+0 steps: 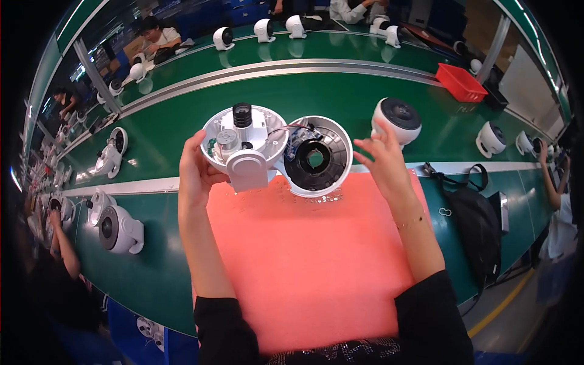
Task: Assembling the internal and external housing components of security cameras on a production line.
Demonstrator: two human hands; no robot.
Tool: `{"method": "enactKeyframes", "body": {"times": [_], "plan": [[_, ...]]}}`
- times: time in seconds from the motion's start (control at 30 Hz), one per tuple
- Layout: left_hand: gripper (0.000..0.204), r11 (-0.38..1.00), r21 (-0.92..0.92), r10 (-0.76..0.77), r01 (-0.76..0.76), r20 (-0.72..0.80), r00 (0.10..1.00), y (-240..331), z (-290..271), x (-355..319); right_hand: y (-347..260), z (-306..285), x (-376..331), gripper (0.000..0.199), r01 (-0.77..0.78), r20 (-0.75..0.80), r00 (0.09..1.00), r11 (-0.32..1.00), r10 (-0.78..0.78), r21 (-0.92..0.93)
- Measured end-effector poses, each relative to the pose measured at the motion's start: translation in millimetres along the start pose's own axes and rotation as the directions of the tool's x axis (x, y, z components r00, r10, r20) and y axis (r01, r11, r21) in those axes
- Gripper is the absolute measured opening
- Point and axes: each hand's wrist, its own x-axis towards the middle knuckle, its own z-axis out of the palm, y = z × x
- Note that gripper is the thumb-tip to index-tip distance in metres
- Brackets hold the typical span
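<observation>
My left hand (196,167) grips the left side of an opened white round camera housing (210,131). Inside this half are a black lens barrel (242,115) and a silver round motor (228,140), with a white foot (247,171) at its front. Wires link it to the other half-shell (348,152), whose cavity shows a black ring and a small circuit board. My right hand (386,159) is beside that shell's right rim, fingers spread and holding nothing; whether a fingertip touches the rim I cannot tell. Small screws (331,198) lie on the pink mat (310,261) below.
Finished-looking white cameras stand behind my right hand (398,121) and at left (121,230). An opened one (112,155) sits at far left. A red bin (460,83) is at the back right, and a black bag (477,225) lies right of the mat. Co-workers sit around.
</observation>
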Motion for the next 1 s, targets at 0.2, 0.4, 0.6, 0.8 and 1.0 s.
{"method": "enactKeyframes", "body": {"times": [0.2,0.4,0.6,0.8,1.0], "plan": [[0.053,0.996,0.068,0.059,-0.055,-0.061,0.996,20.8,-11.6,-16.7,-39.6,55.9,-65.2,0.053,0.687,0.664,0.725,0.126,-0.183,-0.715],[0.049,0.998,-0.063,-0.004,0.002,-0.038,0.999,5.3,-26.2,6.5,-41.4,60.1,-72.8,0.034,0.757,0.724,0.613,-0.03,-0.317,-0.653],[0.035,0.996,-0.003,-0.084,0.086,0.206,0.975,-31.4,-34.0,6.8,-66.5,64.2,-88.6,0.03,0.591,0.675,0.721,0.647,-0.156,-0.482],[0.029,0.923,0.337,-0.275,-0.185,0.915,0.295,-50.6,24.8,-7.6,-59.9,60.2,-85.6,0.046,-0.191,0.619,0.681,0.911,0.392,-0.366],[0.031,0.811,0.542,-0.511,-0.22,0.84,0.183,-45.9,37.7,-17.9,-62.1,59.4,-74.3,0.044,0.185,0.819,0.445,0.858,0.362,-0.479]]}}
